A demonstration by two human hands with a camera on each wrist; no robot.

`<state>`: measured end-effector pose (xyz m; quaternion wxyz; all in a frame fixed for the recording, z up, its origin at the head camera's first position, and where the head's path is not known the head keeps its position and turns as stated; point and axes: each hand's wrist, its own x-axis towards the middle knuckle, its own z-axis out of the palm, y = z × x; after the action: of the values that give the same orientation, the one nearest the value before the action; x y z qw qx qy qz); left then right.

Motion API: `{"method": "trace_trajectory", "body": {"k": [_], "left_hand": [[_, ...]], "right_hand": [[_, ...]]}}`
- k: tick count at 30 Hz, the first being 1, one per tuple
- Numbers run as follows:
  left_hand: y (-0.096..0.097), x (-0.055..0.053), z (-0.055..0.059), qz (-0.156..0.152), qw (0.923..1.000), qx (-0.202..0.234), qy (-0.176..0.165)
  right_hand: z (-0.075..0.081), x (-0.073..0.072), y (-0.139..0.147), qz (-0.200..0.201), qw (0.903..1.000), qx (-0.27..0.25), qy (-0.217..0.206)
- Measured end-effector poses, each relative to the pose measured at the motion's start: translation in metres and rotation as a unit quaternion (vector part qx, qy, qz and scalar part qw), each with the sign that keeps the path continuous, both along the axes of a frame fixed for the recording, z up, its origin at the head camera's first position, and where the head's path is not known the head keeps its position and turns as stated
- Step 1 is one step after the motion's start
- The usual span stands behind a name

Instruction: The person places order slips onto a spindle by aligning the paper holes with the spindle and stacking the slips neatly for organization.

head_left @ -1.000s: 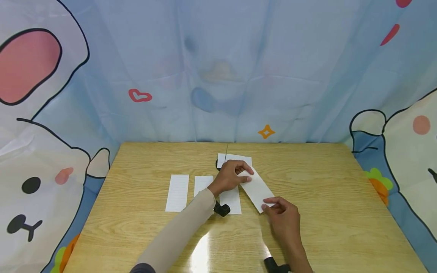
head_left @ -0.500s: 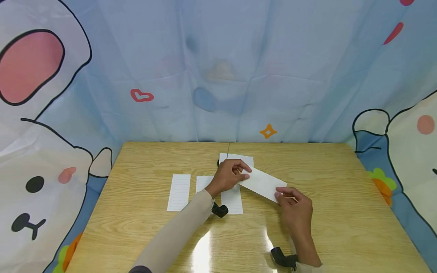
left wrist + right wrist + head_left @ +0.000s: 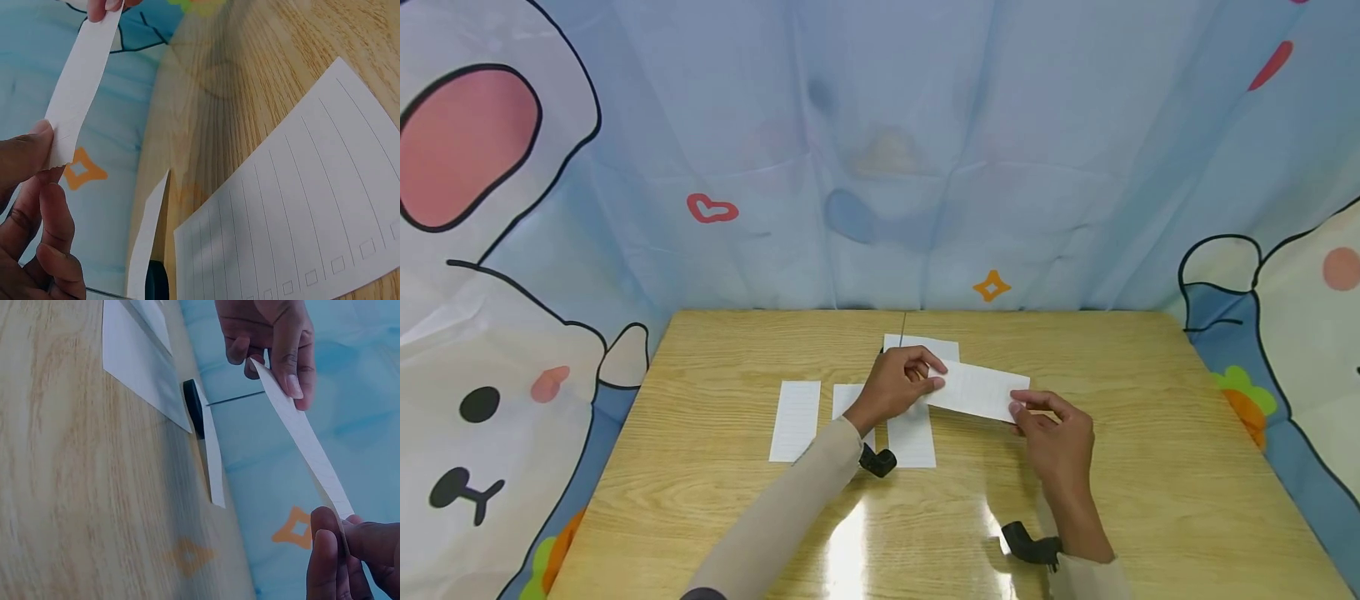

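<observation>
A white paper slip (image 3: pixel 979 390) is stretched between my two hands above the table. My left hand (image 3: pixel 895 382) pinches its left end between thumb and fingers, and my right hand (image 3: pixel 1058 435) pinches the right end. Faint lines show on the slip (image 3: pixel 67 128) in the left wrist view, along with a ragged short edge by the left thumb. Behind the left hand stands a paper spike with a black round base (image 3: pixel 193 409) and a thin upright rod (image 3: pixel 902 327). Another paper slip (image 3: pixel 214 465) sits on that spike, the rod passing through it.
Three lined paper slips lie in a row on the wooden table (image 3: pixel 1150 467): a left one (image 3: pixel 795 421), a middle one (image 3: pixel 847 398) partly under the left arm, and a right one (image 3: pixel 912 440). A patterned blue curtain (image 3: pixel 1037 167) hangs behind the table's far edge.
The held slip has swung from a steep slant to nearly level as my right hand moved up and to the right. My left hand has stayed almost in place, still pinching its end.
</observation>
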<state>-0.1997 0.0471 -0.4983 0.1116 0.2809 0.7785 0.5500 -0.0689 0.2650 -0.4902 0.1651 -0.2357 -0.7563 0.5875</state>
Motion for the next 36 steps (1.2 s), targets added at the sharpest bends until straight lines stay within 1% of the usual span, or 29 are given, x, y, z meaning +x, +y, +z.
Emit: {"method": "trace_trajectory", "body": {"k": [8, 16, 22, 26, 30, 36], "left_hand": [[-0.008, -0.001, 0.003, -0.003, 0.9999, 0.011, -0.007], [-0.017, 0.001, 0.008, -0.002, 0.9996, 0.022, -0.015], [-0.023, 0.001, 0.009, 0.009, 0.9993, 0.034, -0.01], [-0.025, 0.0, 0.009, 0.022, 0.999, 0.039, -0.003], [-0.027, -0.001, 0.01, 0.04, 0.9985, 0.037, 0.008], [-0.03, -0.003, 0.01, 0.05, 0.9981, 0.032, 0.017]], "right_hand": [[0.004, -0.006, -0.001, 0.006, 1.0, -0.005, 0.003], [0.01, -0.012, -0.001, 0.04, 0.999, -0.015, 0.01], [0.013, -0.019, 0.002, 0.082, 0.9964, -0.005, 0.022], [0.014, -0.024, 0.003, 0.105, 0.9939, -0.013, 0.032], [0.016, -0.028, 0.003, 0.121, 0.9916, -0.022, 0.038], [0.019, -0.034, 0.004, 0.135, 0.9902, -0.004, 0.035]]}}
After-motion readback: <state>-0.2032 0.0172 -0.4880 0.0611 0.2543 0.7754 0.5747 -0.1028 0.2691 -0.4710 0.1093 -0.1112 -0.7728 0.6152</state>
